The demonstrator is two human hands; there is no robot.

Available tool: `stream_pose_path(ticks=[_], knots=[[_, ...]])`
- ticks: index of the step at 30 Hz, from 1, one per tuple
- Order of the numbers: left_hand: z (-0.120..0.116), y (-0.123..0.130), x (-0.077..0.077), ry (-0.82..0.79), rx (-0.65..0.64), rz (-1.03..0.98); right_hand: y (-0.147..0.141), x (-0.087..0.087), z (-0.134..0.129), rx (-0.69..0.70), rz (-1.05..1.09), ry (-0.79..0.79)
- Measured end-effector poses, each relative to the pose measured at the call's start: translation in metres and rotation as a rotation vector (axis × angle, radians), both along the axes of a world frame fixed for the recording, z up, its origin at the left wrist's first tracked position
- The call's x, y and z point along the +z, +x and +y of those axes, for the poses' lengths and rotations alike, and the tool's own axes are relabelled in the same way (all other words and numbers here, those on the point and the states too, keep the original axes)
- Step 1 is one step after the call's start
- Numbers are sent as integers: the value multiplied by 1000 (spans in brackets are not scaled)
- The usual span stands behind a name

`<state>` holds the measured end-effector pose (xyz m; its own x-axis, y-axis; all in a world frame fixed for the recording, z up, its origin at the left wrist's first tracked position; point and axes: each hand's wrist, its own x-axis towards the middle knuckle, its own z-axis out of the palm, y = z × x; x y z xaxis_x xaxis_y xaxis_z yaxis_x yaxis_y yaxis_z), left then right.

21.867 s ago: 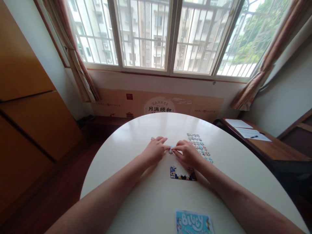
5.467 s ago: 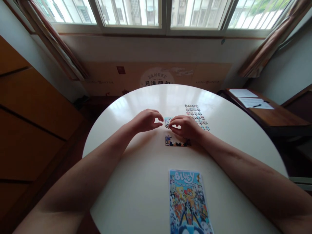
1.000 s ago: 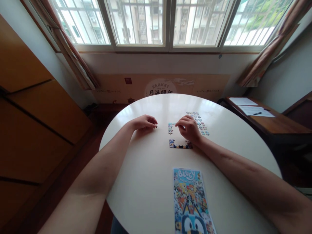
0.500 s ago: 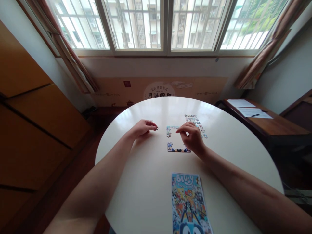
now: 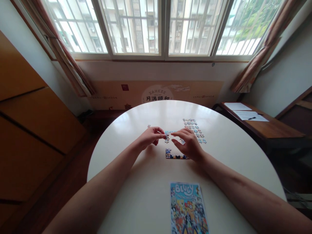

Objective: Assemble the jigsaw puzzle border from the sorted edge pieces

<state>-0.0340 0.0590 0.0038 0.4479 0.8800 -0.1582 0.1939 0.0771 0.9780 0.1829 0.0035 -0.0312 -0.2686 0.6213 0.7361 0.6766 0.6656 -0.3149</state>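
My left hand (image 5: pixel 153 136) is closed in a pinch on a small jigsaw puzzle piece (image 5: pixel 166 136), at the left side of a partly joined puzzle border. Fingers partly cover the border's upper section. Its lower section (image 5: pixel 168 153), blue with dark and yellow parts, lies closer to me, apart from the upper one. Over the border's right side hovers my right hand (image 5: pixel 188 143), thumb and fingers apart with nothing between them. Rows of loose puzzle pieces (image 5: pixel 195 126) lie beyond it. One single piece (image 5: pixel 149 125) rests behind my left hand.
A colourful Bluey picture sheet (image 5: pixel 187 208) lies at the near side of the round white table (image 5: pixel 131 198). To the right, a wooden desk (image 5: pixel 280 126) carries papers (image 5: pixel 251 115) and a pen. A printed cardboard panel (image 5: pixel 107 94) stands below the window.
My left hand has moved right to the puzzle border with the piece, uncovering a single piece behind it. My right hand's fingers have spread apart. The view has shifted slightly.
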Motion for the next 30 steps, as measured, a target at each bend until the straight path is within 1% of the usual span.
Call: stream_pose_path(ticks=[7, 13, 16, 20, 24, 30], knots=[[0, 1, -4, -2, -28, -14, 0, 1, -2, -12, -26, -13], [-3, 2, -4, -12, -104, -16, 1, 2, -3, 19, -25, -5], [-3, 0, -3, -22, -142, 15, 1, 4, -4, 38, -11, 3], [-4, -2, 0, -30, -210, 70, 0, 5, -5, 111, 2, 15], [-5, -4, 2, -20, -284, 64, -1, 3, -5, 178, -10, -12], [-8, -2, 5, -60, -298, 82, -1, 1, -3, 283, -37, -55]])
